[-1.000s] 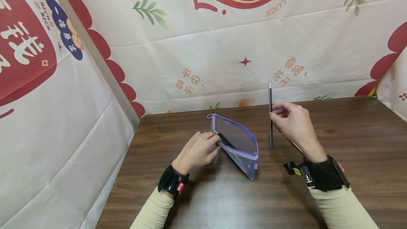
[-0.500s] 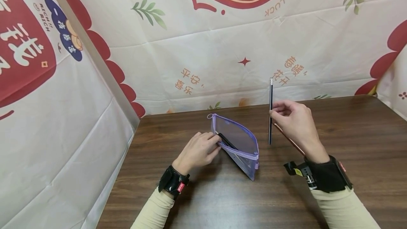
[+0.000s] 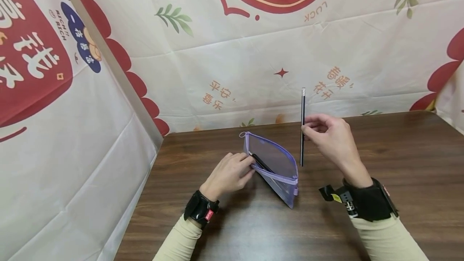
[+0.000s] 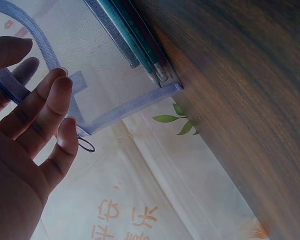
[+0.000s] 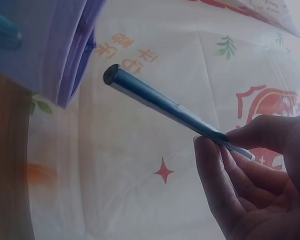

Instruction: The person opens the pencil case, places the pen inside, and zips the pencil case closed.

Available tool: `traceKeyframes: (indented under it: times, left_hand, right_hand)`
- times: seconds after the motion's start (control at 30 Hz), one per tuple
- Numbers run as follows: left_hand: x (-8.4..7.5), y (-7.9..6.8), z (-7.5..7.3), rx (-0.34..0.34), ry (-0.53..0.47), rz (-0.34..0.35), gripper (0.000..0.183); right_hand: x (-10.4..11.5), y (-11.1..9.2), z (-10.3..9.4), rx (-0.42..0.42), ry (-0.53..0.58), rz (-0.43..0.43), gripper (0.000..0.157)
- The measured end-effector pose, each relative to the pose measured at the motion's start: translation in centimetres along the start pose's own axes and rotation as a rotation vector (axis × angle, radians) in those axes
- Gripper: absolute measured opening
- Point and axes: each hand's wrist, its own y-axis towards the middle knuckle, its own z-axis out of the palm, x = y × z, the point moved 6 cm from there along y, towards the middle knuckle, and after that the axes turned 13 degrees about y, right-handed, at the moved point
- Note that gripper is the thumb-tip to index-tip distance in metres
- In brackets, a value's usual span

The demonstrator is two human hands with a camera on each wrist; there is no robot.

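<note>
A translucent purple mesh pencil case (image 3: 279, 190) stands on the table with its zipped mouth spread apart. At its left end my left hand (image 3: 230, 174) holds the rim, thumb and fingers around the edge in the left wrist view. Inside lie several pencils (image 4: 135, 42), some with eraser ends. To the right, my right hand (image 3: 333, 138) pinches a dark pencil (image 3: 302, 108) between thumb and fingertips. It stands almost upright beside the case, apart from it, silvery-white end up. The right wrist view shows its blunt dark lower end.
The brown wooden table (image 3: 217, 228) reaches back to a printed white cloth (image 3: 232, 71). Another cloth panel (image 3: 98, 152) hangs along the left side. A camera on a small arm (image 3: 335, 196) juts from the right wristband.
My right hand has brought the pencil slightly left, closer to the case. A thin reddish-brown strip below that hand has gone from sight. My left hand keeps its hold.
</note>
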Motion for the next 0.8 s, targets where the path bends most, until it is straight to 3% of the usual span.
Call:
traceKeyframes:
  times: [0.3,0.8]
  left_hand:
    - [-0.1,0.0,-0.1,-0.011,-0.009,0.001,0.013]
    - [-0.1,0.0,0.2,-0.007,-0.011,0.007,0.013]
  right_hand:
    - [0.5,-0.2,0.5,0.013,0.052,-0.048,0.03]
    - [0.5,-0.5,2.8,0.05,0.065,-0.086,0.02]
